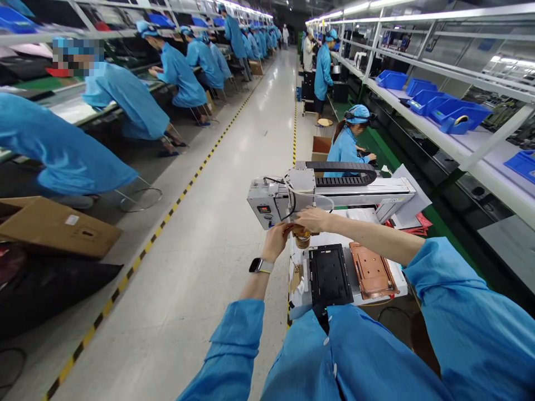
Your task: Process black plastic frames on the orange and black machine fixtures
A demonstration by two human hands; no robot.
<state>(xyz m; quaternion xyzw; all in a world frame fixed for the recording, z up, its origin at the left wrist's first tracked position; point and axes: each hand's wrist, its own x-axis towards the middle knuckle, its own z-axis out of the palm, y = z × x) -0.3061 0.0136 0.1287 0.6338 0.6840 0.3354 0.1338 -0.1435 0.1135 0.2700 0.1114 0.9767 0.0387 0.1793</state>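
Observation:
Both my hands are raised to the head of a white bench-top gantry machine (346,194). My right hand (313,219) reaches across from the right, its fingers curled over an amber, round, cup-like part (302,239) under the machine head. On the left side of that part, my left hand (276,243) has its fingers pinched together; what they hold is too small to tell. Below lie a black rectangular panel (330,274) with small holes and, to its right, a copper-coloured plate (371,269) with holes and slots.
A white work table (355,289) carries the machine. Beyond it a co-worker in blue (345,146) sits at the green bench. Blue bins (460,114) stand on the right shelf. To the left are a yellow-black floor line (175,205), a cardboard box (62,225) and more seated workers.

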